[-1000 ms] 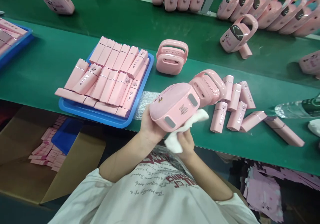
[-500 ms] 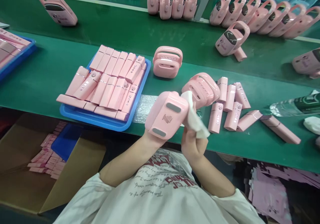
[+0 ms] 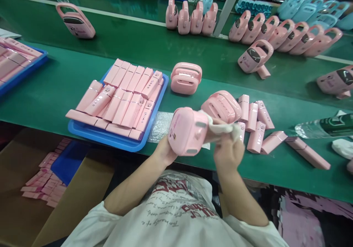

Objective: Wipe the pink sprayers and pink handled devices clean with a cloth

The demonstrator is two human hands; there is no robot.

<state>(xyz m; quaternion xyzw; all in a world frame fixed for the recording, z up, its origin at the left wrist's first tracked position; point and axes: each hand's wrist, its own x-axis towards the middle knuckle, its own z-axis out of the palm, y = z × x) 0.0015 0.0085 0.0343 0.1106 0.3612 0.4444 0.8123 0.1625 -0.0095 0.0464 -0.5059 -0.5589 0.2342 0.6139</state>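
My left hand (image 3: 164,152) is wrapped round a pink portable speaker (image 3: 182,131) just above the table's front edge. It is tilted so that its printed face and the grey feet on its base show. My right hand (image 3: 228,154) grips a white cloth (image 3: 220,128), partly blurred, whose far end touches the speaker's right side. Right behind the cloth lies another pink speaker (image 3: 223,107) with ports and buttons facing up. A third pink speaker (image 3: 186,78) rests farther back on the green table.
A blue tray (image 3: 110,140) piled with pink microphone-like sticks (image 3: 118,103) stands left. Several loose sticks (image 3: 256,136) lie right, near a bottle (image 3: 325,126). Pink speakers (image 3: 278,33) line the back. Below the table at left is an open cardboard box (image 3: 74,199).
The held speaker has turned from showing its labelled base to showing its printed face. My right hand and the cloth have moved right. The camera view has shifted slightly.
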